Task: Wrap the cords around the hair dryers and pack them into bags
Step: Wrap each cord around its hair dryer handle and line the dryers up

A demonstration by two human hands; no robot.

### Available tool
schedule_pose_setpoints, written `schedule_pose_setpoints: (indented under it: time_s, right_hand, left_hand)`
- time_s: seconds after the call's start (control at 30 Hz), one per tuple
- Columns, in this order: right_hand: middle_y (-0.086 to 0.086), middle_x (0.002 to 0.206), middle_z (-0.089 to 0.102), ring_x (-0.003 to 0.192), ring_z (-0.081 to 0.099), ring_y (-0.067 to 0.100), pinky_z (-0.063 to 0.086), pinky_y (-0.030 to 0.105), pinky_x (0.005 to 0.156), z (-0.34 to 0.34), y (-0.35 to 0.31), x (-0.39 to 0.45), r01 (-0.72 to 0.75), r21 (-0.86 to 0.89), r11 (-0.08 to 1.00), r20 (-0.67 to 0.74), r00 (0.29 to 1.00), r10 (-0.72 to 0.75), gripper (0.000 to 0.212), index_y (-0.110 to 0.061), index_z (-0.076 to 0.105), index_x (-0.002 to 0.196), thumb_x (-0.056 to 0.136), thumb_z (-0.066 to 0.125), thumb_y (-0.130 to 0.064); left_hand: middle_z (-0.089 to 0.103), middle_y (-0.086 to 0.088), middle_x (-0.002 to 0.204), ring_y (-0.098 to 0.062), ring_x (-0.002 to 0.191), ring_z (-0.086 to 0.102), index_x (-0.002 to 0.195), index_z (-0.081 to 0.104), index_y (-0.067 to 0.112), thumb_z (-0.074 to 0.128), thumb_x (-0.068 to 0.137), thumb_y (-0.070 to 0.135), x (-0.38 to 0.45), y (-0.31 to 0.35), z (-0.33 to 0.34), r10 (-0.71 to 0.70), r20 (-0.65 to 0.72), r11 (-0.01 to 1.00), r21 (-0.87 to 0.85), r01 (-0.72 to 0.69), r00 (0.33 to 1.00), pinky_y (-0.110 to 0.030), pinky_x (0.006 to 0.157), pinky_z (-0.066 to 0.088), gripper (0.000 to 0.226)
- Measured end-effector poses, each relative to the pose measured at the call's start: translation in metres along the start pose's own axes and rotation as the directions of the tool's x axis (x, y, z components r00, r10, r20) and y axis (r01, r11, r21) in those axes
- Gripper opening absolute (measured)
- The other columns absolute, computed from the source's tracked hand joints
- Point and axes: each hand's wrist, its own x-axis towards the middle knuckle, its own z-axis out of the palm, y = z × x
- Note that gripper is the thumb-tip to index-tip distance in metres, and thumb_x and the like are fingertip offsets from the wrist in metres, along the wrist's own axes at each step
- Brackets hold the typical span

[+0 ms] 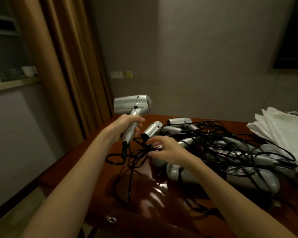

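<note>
The left hand [127, 125] held a silver dryer [132, 107] by its handle, lifted above the far left corner of the worktop [144, 194]. The fingers were curled round the handle, a firm grip, with the barrel pointing left and the rear grille facing right. The dryer's black cord [125, 148] hung from the bottom of the handle, past a thick strain-relief sleeve, and ran down into loose loops on the wood.

The right hand [167, 151] hovered just beside and below the dryer, over the near edge of the tangle. Its fingers were spread and bent, with the fingertips [150, 153] in among the black strands where the cord joined the tangle; its grip seemed to pinch a strand between thumb and forefinger, though blur made that hard to confirm.

A pile of dryers [222, 162] lay on the worktop to the right, silver bodies pointing in different directions, covered by a tangle of cords [230, 143] crossing over them. One large dryer lay nearest the camera with its grille end to the right.

A stack of white bags [282, 127] lay flat at the far right of the worktop, just beside the pile, with a few cords reaching its edge.

Brown curtains [67, 66] hung at the left, and a plain wall [196, 57] stood behind the worktop.
</note>
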Motion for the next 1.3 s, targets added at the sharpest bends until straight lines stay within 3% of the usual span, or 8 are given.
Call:
schedule_pose_setpoints:
  time_s: [0.13,0.23,0.37,0.53,0.73,0.83,1.1,1.3]
  right_hand:
    - [0.004,0.124,0.054,0.12,0.046,0.022,0.031,0.047,0.107,0.041,-0.02,0.015,0.209,-0.345,0.915,0.135,0.976,-0.172,0.043,-0.014,0.057,0.125,0.089,0.064,-0.036]
    - [0.003,0.097,0.062,0.097,0.056,0.02,0.03,0.048,0.107,0.062,-0.033,0.023,0.272,-0.295,0.916,0.195,0.956,-0.22,0.027,-0.013,0.065,0.1,0.091,0.062,-0.038]
    - [0.008,0.067,0.063,0.062,0.058,0.022,0.049,0.039,0.065,0.051,-0.037,0.032,0.205,-0.193,0.96,0.129,0.975,-0.182,0.034,-0.01,0.062,0.069,0.091,0.063,-0.036]
    - [0.001,0.101,0.063,0.097,0.051,0.015,0.041,0.031,0.089,0.012,-0.032,0.037,0.147,-0.271,0.951,-0.211,0.955,-0.208,0.027,-0.013,0.077,0.087,0.08,0.074,-0.039]
    - [-0.004,0.087,0.055,0.083,0.046,0.013,0.033,0.024,0.071,-0.005,-0.026,0.042,0.122,-0.377,0.918,-0.252,0.94,-0.228,0.035,-0.012,0.073,0.079,0.071,0.079,-0.046]
    - [-0.005,0.093,0.046,0.086,0.043,0.011,0.032,0.019,0.069,-0.009,-0.026,0.041,0.146,-0.414,0.898,-0.263,0.926,-0.272,0.022,-0.011,0.072,0.087,0.078,0.077,-0.031]
    - [0.002,0.086,0.064,0.078,0.055,0.014,0.047,0.029,0.071,0.008,-0.03,0.038,0.209,-0.373,0.904,-0.231,0.923,-0.309,0.014,-0.01,0.063,0.089,0.087,0.068,-0.022]
    - [0.008,0.095,0.066,0.086,0.061,0.025,0.052,0.041,0.074,0.016,-0.016,0.045,0.068,-0.372,0.926,-0.174,0.975,-0.141,0.012,-0.01,0.061,0.102,0.093,0.056,-0.016]
  left_hand:
    - [0.055,0.002,0.069,-0.004,0.044,0.05,0.095,0.055,0.009,0.061,0.091,0.011,-0.012,-0.001,-0.024,0.001,-0.027,1.0,-0.025,-0.001,1.0,-0.016,0.043,0.045,0.007]
    - [0.056,0.002,0.069,-0.005,0.046,0.051,0.095,0.056,0.009,0.061,0.09,0.011,-0.02,0.003,-0.036,0.015,-0.052,1.0,-0.016,-0.016,0.999,-0.017,0.044,0.045,0.008]
    - [0.065,-0.004,0.077,-0.009,0.051,0.059,0.1,0.058,0.005,0.062,0.089,0.007,-0.027,0.001,-0.046,0.076,-0.096,0.977,0.207,-0.055,0.992,-0.02,0.046,0.048,0.012]
    - [0.071,-0.013,0.099,-0.022,0.082,0.071,0.115,0.056,0.007,0.071,0.083,0.016,-0.024,-0.017,-0.044,0.027,-0.093,0.955,0.296,0.002,0.995,-0.028,0.062,0.056,0.036]
    - [0.069,-0.021,0.099,-0.028,0.078,0.071,0.121,0.051,0.001,0.082,0.067,0.02,-0.022,-0.012,-0.025,0.009,-0.052,0.937,0.35,0.01,0.999,-0.04,0.075,0.059,0.065]
    - [0.073,-0.021,0.096,-0.024,0.075,0.069,0.114,0.056,-0.001,0.081,0.072,0.011,-0.022,-0.006,-0.019,0.002,-0.013,0.913,0.409,0.003,1.0,-0.034,0.073,0.058,0.051]
    - [0.067,-0.006,0.07,-0.013,0.058,0.062,0.1,0.057,0.004,0.072,0.081,0.005,-0.031,0.005,-0.02,0.029,-0.045,0.894,0.447,-0.006,0.999,-0.021,0.055,0.052,0.024]
    - [0.073,0.002,0.067,-0.004,0.053,0.06,0.098,0.056,0.007,0.067,0.086,0.004,-0.052,0.014,-0.048,0.171,-0.171,0.942,0.318,-0.11,0.97,-0.017,0.053,0.05,0.016]
